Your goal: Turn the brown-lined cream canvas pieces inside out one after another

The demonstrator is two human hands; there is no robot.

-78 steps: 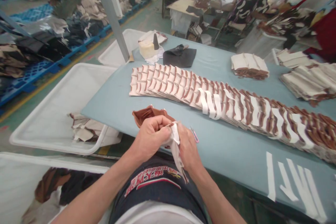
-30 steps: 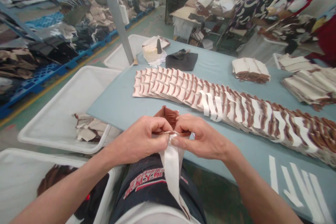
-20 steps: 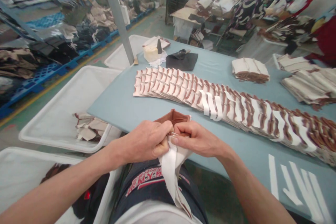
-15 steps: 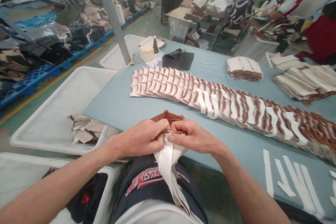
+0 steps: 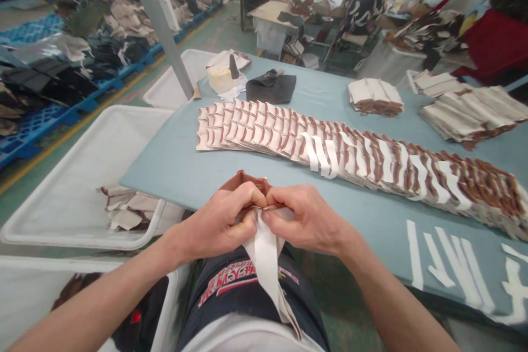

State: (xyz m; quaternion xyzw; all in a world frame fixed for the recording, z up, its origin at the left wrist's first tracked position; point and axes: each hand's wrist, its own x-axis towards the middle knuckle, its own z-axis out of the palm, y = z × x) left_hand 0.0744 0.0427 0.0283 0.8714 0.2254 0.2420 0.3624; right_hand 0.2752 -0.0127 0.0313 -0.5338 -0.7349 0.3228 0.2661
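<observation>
Both hands pinch the edge of one brown piece with a pale backing (image 5: pixel 246 180), perhaps leather, at the table's near edge. My left hand (image 5: pixel 235 214) is closed on the edge from the left. From the right, my right hand (image 5: pixel 307 217) grips the same edge, thumb and fingers pressed together. A white strip (image 5: pixel 266 264) hangs down from between the hands over my lap. Its upper end is hidden by the fingers. Beyond the hands, a long overlapping row of similar pale and brown pieces (image 5: pixel 264 129) lies on the blue table (image 5: pixel 165 176), with white strips laid across part of it.
Several loose white strips (image 5: pixel 466 269) lie at the table's right. Stacked pieces (image 5: pixel 375 96), a black cloth (image 5: pixel 272 87) and a yellowish block (image 5: pixel 220 78) sit farther back. White bins (image 5: pixel 78 176) stand at left by a metal post (image 5: pixel 159 22). A person (image 5: pixel 363 5) sits in the background.
My right hand has shifted from reaching over the piece to pinching its edge, with fingers curled in closer. The view has turned slightly, so the table appears farther left.
</observation>
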